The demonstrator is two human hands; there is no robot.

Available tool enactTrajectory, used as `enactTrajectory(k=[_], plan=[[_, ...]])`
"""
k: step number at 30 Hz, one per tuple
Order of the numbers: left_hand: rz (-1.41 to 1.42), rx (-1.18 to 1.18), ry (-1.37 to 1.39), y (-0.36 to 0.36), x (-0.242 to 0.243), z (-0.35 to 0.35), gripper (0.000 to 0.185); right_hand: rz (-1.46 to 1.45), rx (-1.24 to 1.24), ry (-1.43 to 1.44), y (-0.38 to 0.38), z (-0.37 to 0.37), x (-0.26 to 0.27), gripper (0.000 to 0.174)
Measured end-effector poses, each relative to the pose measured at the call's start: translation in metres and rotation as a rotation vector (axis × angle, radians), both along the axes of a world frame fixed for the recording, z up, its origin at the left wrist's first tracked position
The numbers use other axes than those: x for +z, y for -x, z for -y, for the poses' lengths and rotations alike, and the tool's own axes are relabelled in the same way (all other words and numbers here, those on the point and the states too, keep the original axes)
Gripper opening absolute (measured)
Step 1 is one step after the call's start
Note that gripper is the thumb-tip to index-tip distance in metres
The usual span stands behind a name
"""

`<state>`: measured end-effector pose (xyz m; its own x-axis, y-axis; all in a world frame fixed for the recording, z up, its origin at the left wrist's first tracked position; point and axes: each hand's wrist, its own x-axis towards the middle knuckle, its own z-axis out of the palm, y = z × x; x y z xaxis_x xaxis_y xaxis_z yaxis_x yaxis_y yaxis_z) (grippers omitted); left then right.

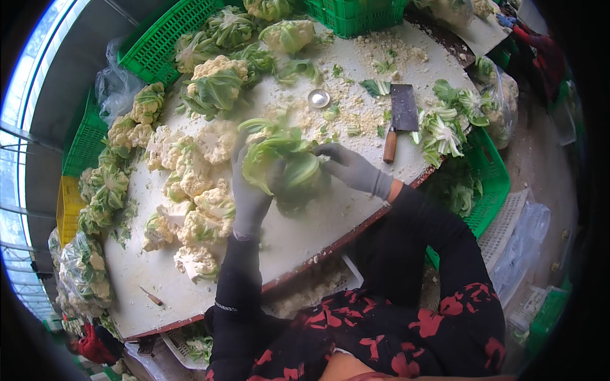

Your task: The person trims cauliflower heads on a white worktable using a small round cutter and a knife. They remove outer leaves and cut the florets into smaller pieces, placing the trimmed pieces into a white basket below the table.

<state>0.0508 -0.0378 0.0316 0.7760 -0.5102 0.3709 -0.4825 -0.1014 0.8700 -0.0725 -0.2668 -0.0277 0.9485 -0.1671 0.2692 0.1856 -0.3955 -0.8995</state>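
Note:
My left hand [252, 185], in a grey glove, is closed around the left side of a leafy cauliflower head [286, 164] just above the white table. At its right side, my gloved right hand [348, 166] has its fingertips on the leaves. Trimmed cauliflower pieces [195, 176] lie heaped left of my hands, and leafy heads [217, 83] sit beyond them. Right of centre lies a cleaver [404, 109] with a wooden handle, its blade pointing away. A small round metal dish [319, 98] rests among crumbs. Near the left front, a small knife [151, 296] lies flat.
Green plastic crates [162, 43] stand along the far left edge, another green crate [493, 176] below the right edge. Cut leaves [445, 128] are piled beside the cleaver. Bagged cauliflowers [86, 271] stand at left. Other people [545, 57] are at the far right and lower left.

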Motion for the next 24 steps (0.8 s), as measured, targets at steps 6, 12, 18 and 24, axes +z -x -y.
enactTrajectory(k=[6, 12, 18, 24], plan=[[-0.251, -0.033, 0.069, 0.010, -0.002, -0.006, 0.063, -0.788, -0.674, 0.815, 0.017, 0.084, -0.031, 0.076], [0.085, 0.157, -0.019, 0.010, -0.012, -0.003, 0.073, -0.735, -0.903, 0.741, 0.005, 0.113, -0.058, 0.071], [0.374, 0.099, -0.285, 0.015, 0.009, 0.023, 0.082, -0.100, -0.429, -0.555, 0.062, 0.074, 0.054, 0.058], [0.392, 0.142, -0.312, 0.034, 0.014, 0.051, 0.092, -0.332, -0.105, -0.616, 0.080, -0.021, 0.117, 0.037]])
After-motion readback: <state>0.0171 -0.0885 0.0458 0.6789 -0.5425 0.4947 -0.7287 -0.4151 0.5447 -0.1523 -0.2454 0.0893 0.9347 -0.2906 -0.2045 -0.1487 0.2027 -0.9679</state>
